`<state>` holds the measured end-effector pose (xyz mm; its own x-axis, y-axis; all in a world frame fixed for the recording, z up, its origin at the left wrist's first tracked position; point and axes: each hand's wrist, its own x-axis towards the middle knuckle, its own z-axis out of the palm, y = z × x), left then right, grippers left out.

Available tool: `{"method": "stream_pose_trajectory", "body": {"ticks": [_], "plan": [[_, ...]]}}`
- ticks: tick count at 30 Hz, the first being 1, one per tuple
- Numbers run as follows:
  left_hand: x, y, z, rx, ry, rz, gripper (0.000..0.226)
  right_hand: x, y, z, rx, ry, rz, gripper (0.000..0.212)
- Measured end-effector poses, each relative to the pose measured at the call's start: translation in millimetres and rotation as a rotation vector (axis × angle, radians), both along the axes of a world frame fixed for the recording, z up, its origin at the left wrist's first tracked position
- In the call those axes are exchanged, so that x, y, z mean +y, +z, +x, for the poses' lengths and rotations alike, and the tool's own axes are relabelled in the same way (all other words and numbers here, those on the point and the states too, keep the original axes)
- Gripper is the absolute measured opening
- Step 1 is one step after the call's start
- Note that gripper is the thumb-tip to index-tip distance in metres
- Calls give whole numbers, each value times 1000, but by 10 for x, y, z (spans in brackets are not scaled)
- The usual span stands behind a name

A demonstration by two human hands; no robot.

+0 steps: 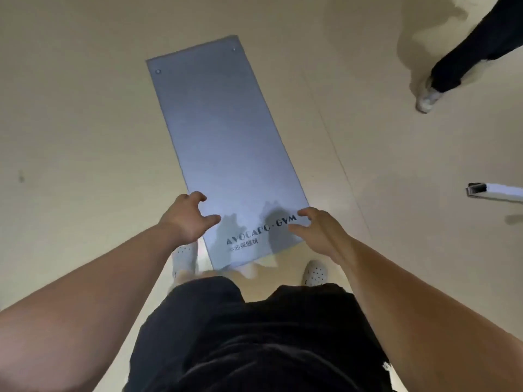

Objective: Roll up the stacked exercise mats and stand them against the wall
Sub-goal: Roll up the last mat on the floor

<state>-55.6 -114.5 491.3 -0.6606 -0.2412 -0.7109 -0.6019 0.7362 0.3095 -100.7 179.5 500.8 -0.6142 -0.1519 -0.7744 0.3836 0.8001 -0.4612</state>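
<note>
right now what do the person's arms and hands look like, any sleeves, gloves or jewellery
Both arms are bare as far up as the view shows: no sleeve reaches the left forearm or the right forearm. The left hand and the right hand wear no gloves. No watch, band, ring or marking shows on them.

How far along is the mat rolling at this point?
Done: nothing visible; the grey mat lies fully flat on the floor, no roll started. In hand: left hand and right hand reach over its near, lettered end, gripping nothing. Left: rolling it and standing it against a wall, none in view.
</note>
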Motion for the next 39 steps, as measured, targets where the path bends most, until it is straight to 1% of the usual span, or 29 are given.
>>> {"method": "stream_pose_trajectory", "body": {"ticks": [3, 5, 9, 12, 15, 20, 24, 29, 32, 35, 37, 39], "plan": [[290, -162, 371, -81, 3, -43, 72, 157, -147, -95, -3, 100, -17, 62], [385, -342, 549, -98, 45, -42, 72, 178, -319, -115, -23, 151, -14, 62], [450, -986, 734, -113, 163, -5, 71, 99, -1008, -48, -66, 224, 10, 66], [448, -1730, 772, -133, 221, 32, 69, 10, -1779, 78, -105, 297, 84, 66], [482, -2581, 764, -95, 258, 68, 67, -113, -2655, 147, -103, 402, 137, 67], [569, -4033, 808, -89, 266, 106, 64, -329, -4089, 151, -95, 499, 93, 66], [619, -4981, 808, -122, 277, 98, 66, -353, -5061, 63, -55, 528, 90, 67], [665, -5848, 664, -96, 225, 78, 69, -288, -6090, -94, -5, 650, 144, 83], [656, -6257, 643, -100, 126, 25, 65, -233, -6572, -95, 49, 706, 196, 92], [645, -6560, 746, -159, 30, -32, 68, -119, -6865, 38, 62, 727, 248, 103], [684, -6680, 852, -171, 8, -53, 67, -13, -6961, 190, 106, 837, 326, 108], [733, -6768, 960, -139, -23, -87, 59, 78, -7028, 314, 177, 990, 423, 113]]}}
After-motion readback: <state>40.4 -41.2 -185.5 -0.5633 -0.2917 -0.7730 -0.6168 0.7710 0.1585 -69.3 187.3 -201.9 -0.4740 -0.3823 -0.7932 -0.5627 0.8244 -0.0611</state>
